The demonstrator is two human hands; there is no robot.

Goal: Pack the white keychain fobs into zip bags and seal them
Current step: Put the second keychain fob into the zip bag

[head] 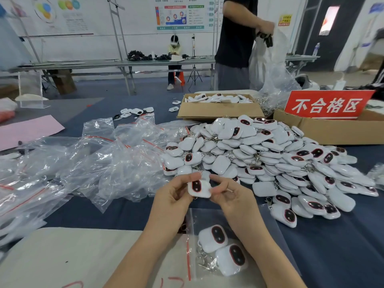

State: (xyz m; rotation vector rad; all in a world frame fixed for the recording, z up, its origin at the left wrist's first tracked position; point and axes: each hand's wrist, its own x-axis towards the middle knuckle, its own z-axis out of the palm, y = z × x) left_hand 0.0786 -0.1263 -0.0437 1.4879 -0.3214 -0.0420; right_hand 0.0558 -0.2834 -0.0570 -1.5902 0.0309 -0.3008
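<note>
Zip bag (193, 223), nearest cam., lies flat across the edge of a beige board (83, 256) w/ two bagged fobs (213, 239) inside and its red seal strip along the left side. Just above, L hand (172, 196) and R hand (230, 196) both pinch one white keychain fob (198, 188) btwn thumb and curled fingers, dark oval face up. Loose fob pile (270, 159) lies to the right on blue tablecloth (332, 246); empty zip bags (104, 159) heaped left. Cardboard box (218, 111) and red sign (326, 104) stand behind.
</note>
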